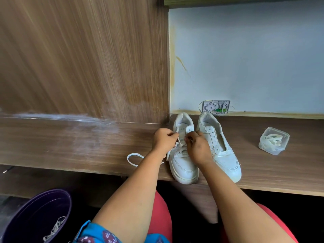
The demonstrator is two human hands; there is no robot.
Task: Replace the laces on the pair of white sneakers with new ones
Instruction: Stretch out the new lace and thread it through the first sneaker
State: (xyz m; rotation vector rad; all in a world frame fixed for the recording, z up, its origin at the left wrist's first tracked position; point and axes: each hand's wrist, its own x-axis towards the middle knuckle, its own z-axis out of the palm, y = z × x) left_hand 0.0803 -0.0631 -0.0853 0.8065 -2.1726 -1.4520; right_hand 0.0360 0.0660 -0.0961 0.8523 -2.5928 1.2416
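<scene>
Two white sneakers stand side by side on the wooden desk (70, 142), toes toward me. The left sneaker (183, 165) has a white lace (135, 157) threaded through its lower eyelets, with a loose end looping onto the desk at its left. My left hand (164, 141) pinches the lace at the sneaker's left side. My right hand (198, 146) pinches the lace over the tongue. The right sneaker (222, 151) has bare eyelets and no lace.
A clear plastic box (273, 141) with white laces in it sits on the desk at the right. A purple bucket (37, 216) on the floor at lower left holds loose laces. A small wall box (216, 106) sits behind the sneakers.
</scene>
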